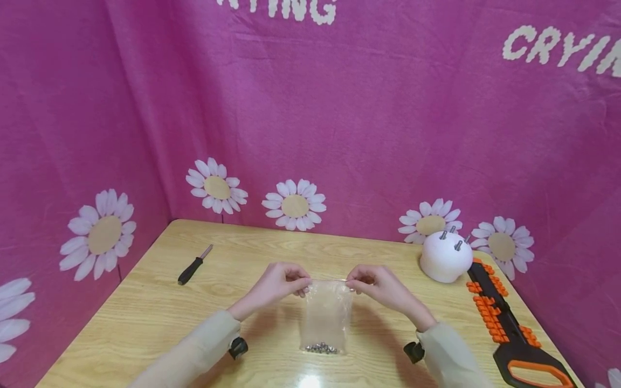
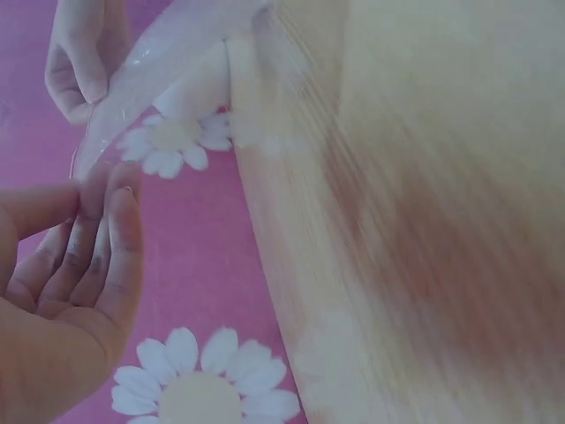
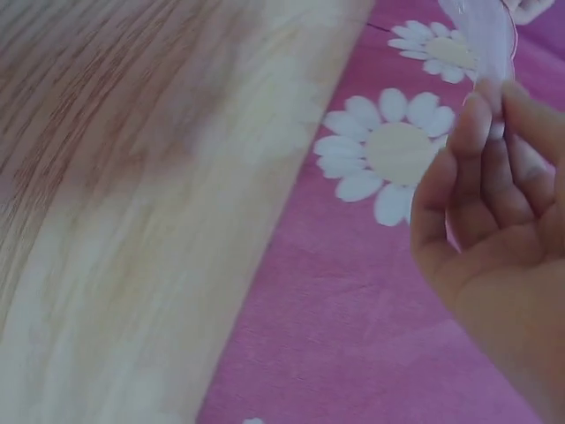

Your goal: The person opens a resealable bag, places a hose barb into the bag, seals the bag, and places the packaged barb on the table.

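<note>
A clear plastic zip bag (image 1: 327,315) hangs between my hands in the head view, its top edge stretched level. Small metal nuts or similar bits of hardware (image 1: 321,348) are gathered along its bottom; their exact kind is too small to tell. My left hand (image 1: 283,281) pinches the bag's top left corner between thumb and forefinger. At the opposite top corner, my right hand (image 1: 375,285) pinches it the same way. Both wrist views show the thumb and fingertips meeting on the film, in the left (image 2: 79,256) and right (image 3: 494,185) hands.
A black-handled screwdriver (image 1: 194,265) lies at the left of the wooden table (image 1: 233,242). On the right stands a white rounded object (image 1: 445,260) with metal bolts sticking up. Beside it lies a black and orange tool-like rack (image 1: 509,323). Pink flowered cloth (image 1: 339,134) hangs behind.
</note>
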The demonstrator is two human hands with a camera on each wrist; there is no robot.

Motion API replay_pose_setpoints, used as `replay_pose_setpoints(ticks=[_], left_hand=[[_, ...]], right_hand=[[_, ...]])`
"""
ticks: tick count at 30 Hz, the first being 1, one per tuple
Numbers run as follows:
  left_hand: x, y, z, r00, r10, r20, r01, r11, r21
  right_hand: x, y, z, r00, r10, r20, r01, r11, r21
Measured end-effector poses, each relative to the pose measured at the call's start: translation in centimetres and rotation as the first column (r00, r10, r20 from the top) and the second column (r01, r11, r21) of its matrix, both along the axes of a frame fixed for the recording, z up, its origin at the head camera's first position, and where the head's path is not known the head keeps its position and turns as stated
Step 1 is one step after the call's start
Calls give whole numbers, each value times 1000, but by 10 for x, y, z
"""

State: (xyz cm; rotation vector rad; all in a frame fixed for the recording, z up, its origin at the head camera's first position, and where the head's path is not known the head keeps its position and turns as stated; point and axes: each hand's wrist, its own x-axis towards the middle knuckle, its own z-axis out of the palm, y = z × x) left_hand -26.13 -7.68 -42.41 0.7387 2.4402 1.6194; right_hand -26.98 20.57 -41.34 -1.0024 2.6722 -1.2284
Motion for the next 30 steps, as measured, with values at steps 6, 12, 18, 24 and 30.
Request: replay_pose_setpoints(ticks=[6, 12, 18, 24, 30], left_hand=[[-21, 4, -10, 997, 23, -69, -31, 993, -111], [-39, 10, -23, 995, 13, -101, -35, 974, -222], [-48, 18, -34, 993, 41, -111, -75, 945, -319], [-50, 24, -41, 992, 90, -85, -115, 926, -361], [-51, 25, -41, 988, 110, -112, -145, 912, -383]], right_hand=[[-17, -6, -19, 997, -74, -27, 74, 997, 17], [-29, -8, -34, 993, -111, -48, 115, 986, 117], [-34, -11, -45, 992, -111, -52, 119, 976, 180], [-37, -13, -54, 989, -131, -64, 142, 968, 206], [-39, -17, -55, 981, -185, -54, 193, 954, 231]])
